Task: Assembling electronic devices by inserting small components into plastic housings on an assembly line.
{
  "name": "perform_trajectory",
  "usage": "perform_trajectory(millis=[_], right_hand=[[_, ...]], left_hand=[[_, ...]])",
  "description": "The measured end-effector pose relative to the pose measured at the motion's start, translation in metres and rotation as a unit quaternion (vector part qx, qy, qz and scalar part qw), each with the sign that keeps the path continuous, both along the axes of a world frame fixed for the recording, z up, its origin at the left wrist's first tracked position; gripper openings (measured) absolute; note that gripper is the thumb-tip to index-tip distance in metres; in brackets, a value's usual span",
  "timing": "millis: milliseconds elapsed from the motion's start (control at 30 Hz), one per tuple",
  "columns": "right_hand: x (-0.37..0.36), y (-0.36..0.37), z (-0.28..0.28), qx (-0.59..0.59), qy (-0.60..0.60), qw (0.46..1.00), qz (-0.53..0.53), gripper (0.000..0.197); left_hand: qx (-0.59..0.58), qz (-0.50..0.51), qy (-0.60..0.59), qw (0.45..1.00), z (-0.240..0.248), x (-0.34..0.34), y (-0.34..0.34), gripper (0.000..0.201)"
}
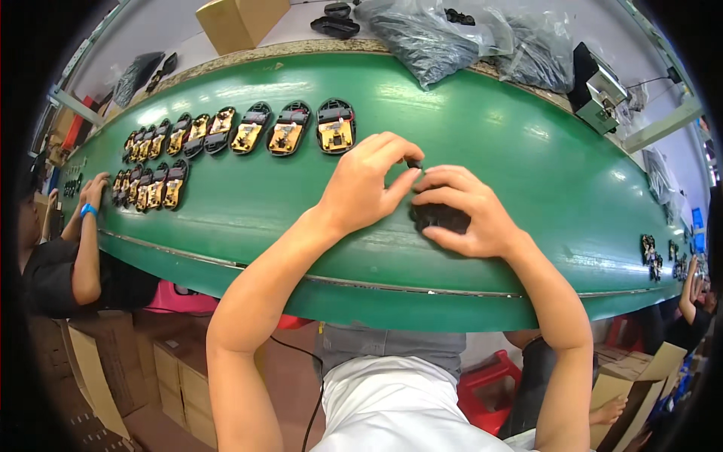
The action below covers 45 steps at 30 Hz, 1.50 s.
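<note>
Between thumb and fingertips, my left hand (pixel 369 182) pinches a small black part (pixel 414 163), too little to name for certain. My right hand (pixel 476 215) is closed around a dark rounded shell (pixel 440 218), low over the green work surface (pixel 376 252); the fingers cover much of it. The two hands are close together, fingertips nearly meeting. Just beyond my left hand lies an open computer mouse base (pixel 336 126) with a yellow circuit board, at the end of a row of similar mouse bases (pixel 251 129).
A second, shorter row of mouse bases (pixel 175 184) lies nearer on the left. Along the far ledge are a cardboard box (pixel 241 22), clear bags of dark parts (pixel 433 45) and a metal device (pixel 599 94). Co-workers' arms (pixel 86 248) reach in at both sides; dark parts (pixel 651 256) lie far right.
</note>
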State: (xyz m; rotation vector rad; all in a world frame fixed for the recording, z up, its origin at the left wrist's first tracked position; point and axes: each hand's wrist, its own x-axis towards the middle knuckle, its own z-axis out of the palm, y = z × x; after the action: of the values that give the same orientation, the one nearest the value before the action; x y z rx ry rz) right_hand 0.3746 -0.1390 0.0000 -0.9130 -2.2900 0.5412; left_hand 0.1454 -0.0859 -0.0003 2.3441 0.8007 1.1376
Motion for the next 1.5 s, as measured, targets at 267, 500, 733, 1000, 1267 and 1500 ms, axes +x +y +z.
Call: perform_trajectory(millis=[267,500,733,1000,1267,1500], right_hand=[[-0.018,-0.015,0.009,0.003,-0.034,0.999,-0.041,0.043],[-0.005,-0.008,0.014,-0.008,0.121,0.977,-0.173,0.032],[-0.027,-0.015,0.024,-0.031,0.129,0.975,-0.178,0.025],[-0.025,-0.027,0.03,0.002,0.101,0.972,-0.21,0.025],[0.002,-0.012,0.026,-0.108,0.239,0.936,-0.235,0.024],[0.014,-0.012,0.024,-0.086,0.198,0.947,-0.238,0.024]], left_hand=[[-0.013,-0.017,-0.043,0.999,-0.01,0.007,0.005,0.018],[-0.107,-0.01,-0.102,0.989,-0.003,-0.004,-0.006,0.023],[-0.152,-0.079,-0.137,0.976,-0.005,0.006,-0.018,0.023],[-0.236,-0.095,-0.157,0.954,0.016,-0.002,-0.01,0.024],[0.088,0.2,0.205,0.954,-0.005,-0.052,0.038,0.019],[0.086,0.121,0.138,0.979,-0.017,-0.018,0.012,0.022]])
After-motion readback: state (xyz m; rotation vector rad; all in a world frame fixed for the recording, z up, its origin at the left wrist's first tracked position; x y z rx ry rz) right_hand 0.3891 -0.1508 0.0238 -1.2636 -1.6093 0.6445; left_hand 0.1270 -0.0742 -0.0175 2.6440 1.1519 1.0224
